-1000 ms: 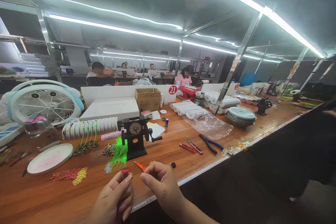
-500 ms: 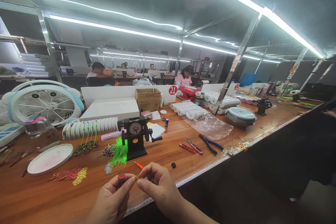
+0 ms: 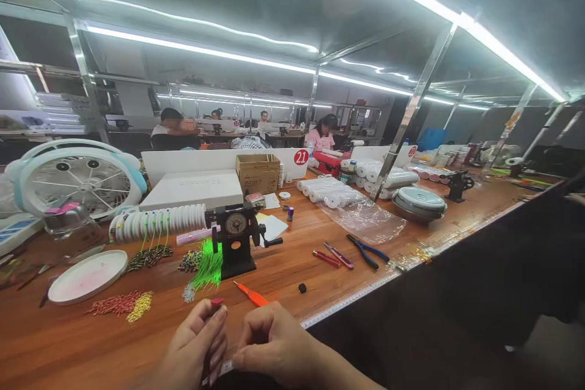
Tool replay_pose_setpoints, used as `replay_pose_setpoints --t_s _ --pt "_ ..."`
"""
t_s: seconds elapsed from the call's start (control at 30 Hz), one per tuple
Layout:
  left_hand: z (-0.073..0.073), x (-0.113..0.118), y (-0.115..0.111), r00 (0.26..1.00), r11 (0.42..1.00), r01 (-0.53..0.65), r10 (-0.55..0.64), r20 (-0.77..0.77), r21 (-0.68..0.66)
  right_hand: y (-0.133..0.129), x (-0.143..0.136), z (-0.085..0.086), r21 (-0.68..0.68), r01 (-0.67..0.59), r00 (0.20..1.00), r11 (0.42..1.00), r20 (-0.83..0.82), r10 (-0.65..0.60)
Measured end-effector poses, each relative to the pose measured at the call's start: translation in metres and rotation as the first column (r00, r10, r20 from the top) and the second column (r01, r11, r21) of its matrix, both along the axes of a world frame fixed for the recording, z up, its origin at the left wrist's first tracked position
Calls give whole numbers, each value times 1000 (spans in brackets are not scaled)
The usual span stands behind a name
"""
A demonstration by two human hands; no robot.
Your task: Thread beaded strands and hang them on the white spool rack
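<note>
My left hand (image 3: pixel 196 341) is closed at the table's front edge. A small dark red piece (image 3: pixel 217 302) shows above its thumb and forefinger, and a dark strand (image 3: pixel 206 370) hangs below the palm; I cannot tell whether they are one thing. Beside it on the right, my right hand (image 3: pixel 276 341) pinches thumb and forefinger together, low near the edge; what they hold is too small to make out. Just beyond the hands lies an orange pointed tool (image 3: pixel 251 294). Piles of red beads (image 3: pixel 116 304) and gold beads (image 3: pixel 139 307) lie to the left.
A black hand-crank winder (image 3: pixel 237 237) carries white rings strung with cords. Bright green cords (image 3: pixel 209 267) lie beside it. A white round lid (image 3: pixel 89 277), blue-handled pliers (image 3: pixel 365 250), a red cutter (image 3: pixel 326 258) and a small black piece (image 3: pixel 302 287) are on the table. Co-workers sit beyond.
My right hand has moved down and slightly toward me, away from the left fingertips. The left hand has turned more upright, with its red piece higher. More of the orange tool shows.
</note>
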State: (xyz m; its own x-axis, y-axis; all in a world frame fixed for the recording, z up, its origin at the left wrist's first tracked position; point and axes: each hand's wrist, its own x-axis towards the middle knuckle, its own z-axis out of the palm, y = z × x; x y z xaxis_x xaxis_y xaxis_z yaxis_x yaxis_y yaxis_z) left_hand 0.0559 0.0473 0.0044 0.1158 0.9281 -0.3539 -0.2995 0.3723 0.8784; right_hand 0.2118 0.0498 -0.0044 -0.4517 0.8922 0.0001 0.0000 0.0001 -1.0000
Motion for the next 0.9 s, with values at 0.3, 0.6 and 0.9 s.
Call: replay_pose_setpoints --t_s 0.3,0.6,0.9 --pt "3 -2 1 976 975 176 -156 -150 133 5 -3 11 36 232 956 972 -195 -221" --pt "5 7 -9 956 962 253 -234 -174 97 3 -16 10 -15 85 952 996 -293 -86" --pt "9 8 -13 979 979 169 -154 -130 117 3 -16 8 111 305 952 946 0 -307"
